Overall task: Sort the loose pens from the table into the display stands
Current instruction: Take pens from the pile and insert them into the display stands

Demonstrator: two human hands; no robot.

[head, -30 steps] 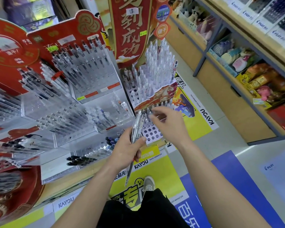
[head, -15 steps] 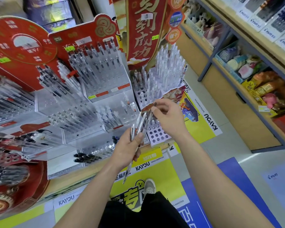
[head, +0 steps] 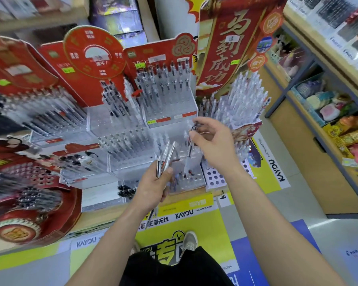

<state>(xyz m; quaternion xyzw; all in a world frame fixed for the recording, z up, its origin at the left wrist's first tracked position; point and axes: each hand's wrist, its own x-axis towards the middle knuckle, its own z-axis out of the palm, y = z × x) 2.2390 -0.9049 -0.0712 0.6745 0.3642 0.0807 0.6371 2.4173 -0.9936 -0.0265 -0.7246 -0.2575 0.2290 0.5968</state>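
While a single clear pen (head: 189, 155) hangs almost upright from the person's right hand (head: 214, 147), pinched near its top between thumb and fingertips, its lower end points down over a clear acrylic stand (head: 186, 186) drilled with rows of holes. The blur hides whether the tip touches the stand. Just to the left, the left hand (head: 154, 185) grasps a small bundle of pens (head: 165, 156), with the fingers curled round them. The bundle fans upward past the thumb, and its lower ends poke out beneath the hand.

Behind and to the left of this stand rise more tiered clear stands (head: 120, 149), filled with slanting rows of pens and backed by red printed card. To the right sits a white stand with round holes (head: 214, 178), and behind it a block of tall white pens (head: 244, 100). All of these rest on a wooden table (head: 95, 218). A red banner with gold characters (head: 221, 50) hangs above.

On the far right, wooden shelves (head: 310, 141) hold colourful packets. Below, a yellow floor sticker (head: 211, 226) and one grey shoe (head: 190, 241) show.
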